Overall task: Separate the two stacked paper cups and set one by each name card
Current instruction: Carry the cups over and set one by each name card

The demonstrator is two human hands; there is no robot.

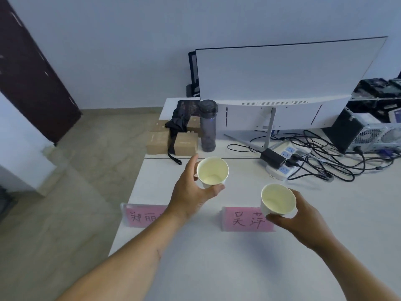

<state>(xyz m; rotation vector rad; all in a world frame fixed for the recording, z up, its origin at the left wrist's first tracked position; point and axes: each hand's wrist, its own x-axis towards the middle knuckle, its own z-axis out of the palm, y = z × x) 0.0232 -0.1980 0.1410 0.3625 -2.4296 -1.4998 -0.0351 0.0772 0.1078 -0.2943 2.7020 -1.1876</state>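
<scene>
Your left hand point(191, 192) wraps its fingers point(217, 189) around one paper cup point(212, 171) beyond the left name card point(141, 216). Your right hand point(303, 216) grips the other cup point(277, 199) just above the right name card point(245, 219) on the table point(217, 268).

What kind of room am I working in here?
Most likely an office or meeting room. A white table carries two pink name cards, with the back of a monitor, a power strip tangled in cables and a computer tower behind.
</scene>
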